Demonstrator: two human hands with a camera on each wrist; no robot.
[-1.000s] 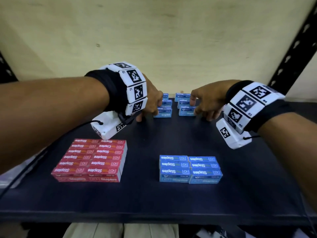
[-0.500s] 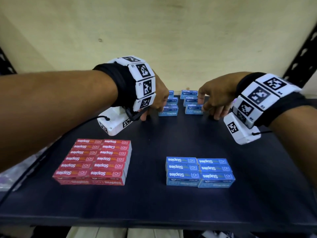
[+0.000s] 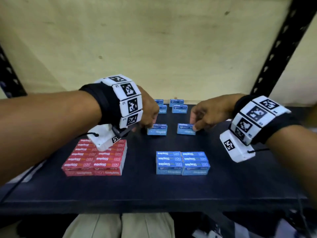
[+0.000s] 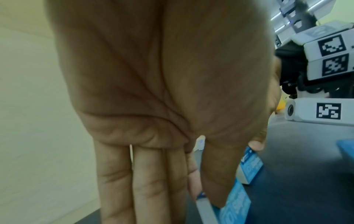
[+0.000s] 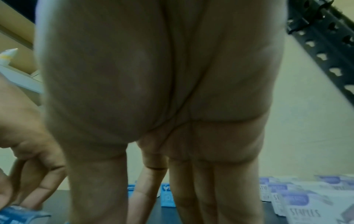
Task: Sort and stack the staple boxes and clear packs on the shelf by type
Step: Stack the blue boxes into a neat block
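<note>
In the head view my left hand [image 3: 148, 124] pinches one small blue staple box [image 3: 157, 130] by its left end, mid-shelf. My right hand [image 3: 194, 125] pinches a second blue box [image 3: 185, 129] by its right end, a short gap away. Whether the two boxes touch the shelf cannot be told. The left wrist view shows the thumb lying over the left blue box [image 4: 236, 203]. More blue boxes [image 3: 178, 107] remain at the back by the wall. A blue stack [image 3: 182, 162] stands front centre, a red stack [image 3: 96, 158] front left. Clear staple packs [image 5: 308, 201] lie right of my right hand.
The dark shelf [image 3: 154, 189] ends at a front edge near me. A pale wall closes the back, and a black perforated upright [image 3: 274, 54] rises at the right. Bare shelf lies between the two front stacks and the held boxes.
Both hands have drawn back from the blue boxes at the wall toward me. Each now brings one blue box with it, away from that group.
</note>
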